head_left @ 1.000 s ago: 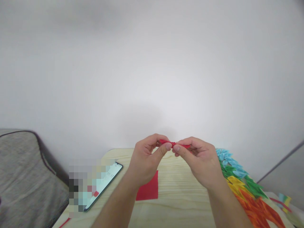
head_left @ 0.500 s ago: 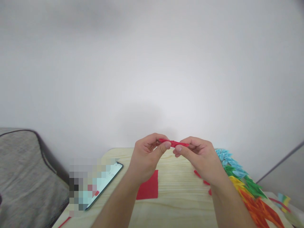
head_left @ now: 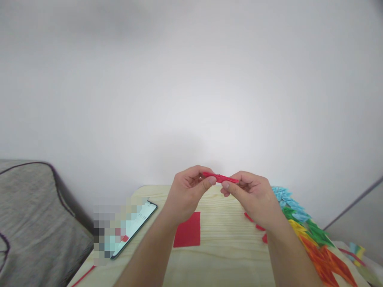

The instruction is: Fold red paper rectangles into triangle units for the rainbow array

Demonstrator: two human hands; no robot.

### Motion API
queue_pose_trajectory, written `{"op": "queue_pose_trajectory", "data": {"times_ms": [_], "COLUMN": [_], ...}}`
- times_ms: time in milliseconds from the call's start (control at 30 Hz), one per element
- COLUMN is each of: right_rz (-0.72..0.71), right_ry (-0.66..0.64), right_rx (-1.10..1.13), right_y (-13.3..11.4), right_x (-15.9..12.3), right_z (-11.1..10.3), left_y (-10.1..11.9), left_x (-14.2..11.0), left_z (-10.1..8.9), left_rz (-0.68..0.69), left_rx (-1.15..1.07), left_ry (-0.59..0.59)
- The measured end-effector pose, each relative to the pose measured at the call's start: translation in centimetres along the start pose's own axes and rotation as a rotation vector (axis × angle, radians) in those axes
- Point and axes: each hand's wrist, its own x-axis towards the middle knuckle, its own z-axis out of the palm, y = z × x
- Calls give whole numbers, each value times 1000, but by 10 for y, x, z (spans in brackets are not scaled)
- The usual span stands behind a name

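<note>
A narrow folded strip of red paper (head_left: 220,177) is held level above the wooden table (head_left: 221,259). My left hand (head_left: 187,195) pinches its left end between thumb and fingers. My right hand (head_left: 254,197) pinches its right end the same way. Both hands hover near the table's far edge, thumbs almost meeting at the strip's middle. Below my left wrist a flat red paper sheet (head_left: 188,235) lies on the table.
A phone (head_left: 134,227) lies screen up at the table's left. Several small red paper pieces (head_left: 255,226) lie under my right forearm. A row of folded paper pieces, blue, green, yellow and orange (head_left: 311,235), runs along the right side. A grey cushion (head_left: 36,223) is at far left.
Both hands have risen slightly with the red strip still pinched between them. My right arm shifted, uncovering small red pieces on the table.
</note>
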Motion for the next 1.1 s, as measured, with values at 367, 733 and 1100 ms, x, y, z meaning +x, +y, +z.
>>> {"op": "queue_pose_trajectory", "data": {"times_ms": [367, 733, 1100], "right_rz": [-42, 39, 27], "right_ry": [3, -87, 113], "right_rx": [-175, -65, -38], "right_y": [-4, 16, 32], "right_x": [-20, -76, -118], "right_z": [7, 15, 19], "left_y": [4, -22, -35], "left_x": [-28, -86, -125], "left_z": [-15, -7, 2], "left_rz": [-60, -155, -157], "left_rx": [87, 40, 175], "left_ry": [-1, 27, 29]}}
